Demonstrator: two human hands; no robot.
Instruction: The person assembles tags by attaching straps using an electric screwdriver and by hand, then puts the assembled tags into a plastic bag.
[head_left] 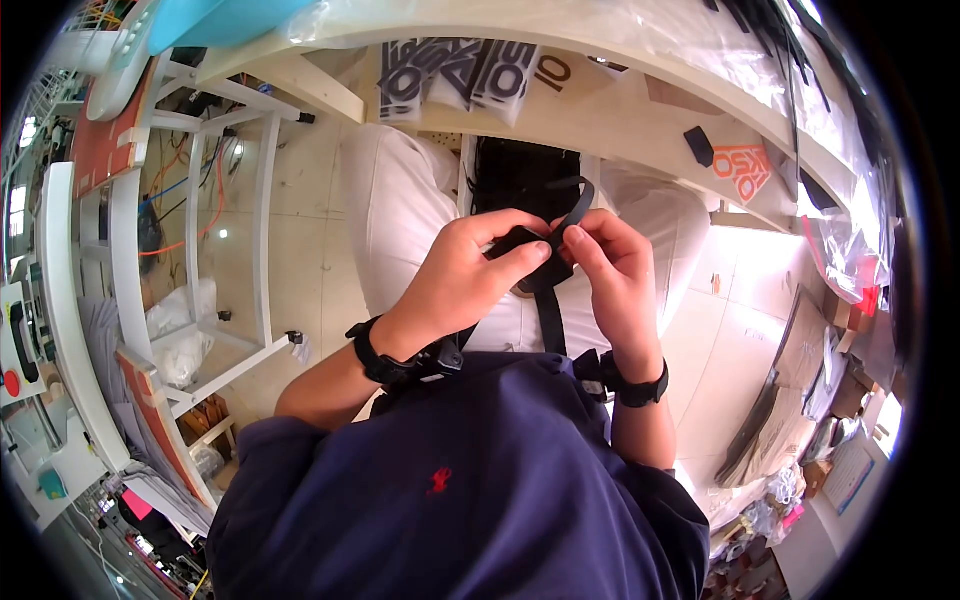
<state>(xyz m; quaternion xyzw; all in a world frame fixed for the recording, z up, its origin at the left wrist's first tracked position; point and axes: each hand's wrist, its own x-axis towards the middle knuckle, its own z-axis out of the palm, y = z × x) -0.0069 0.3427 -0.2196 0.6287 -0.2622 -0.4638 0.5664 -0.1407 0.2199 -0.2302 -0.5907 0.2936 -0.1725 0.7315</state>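
My left hand (478, 262) pinches a dark piece on a black strap (550, 322) between thumb and fingers, above my lap. Close beside it, my right hand (618, 268) has its thumb and fingertips closed on the same strap. One part of the strap curves up in a loop over the fingers, and another hangs down toward my shirt. Whether the dark piece is a buckle or a folded pad, I cannot tell; the fingers cover part of it. Between my knees lies a heap of black material (528, 165), partly hidden by the hands.
A pale wooden workbench (625, 125) curves across in front of me. On it lie printed plastic bags (455, 75), a small black piece (699, 146) and an orange printed label (742, 172). A white metal frame (268, 220) stands at left; flattened cardboard (775, 420) lies at right.
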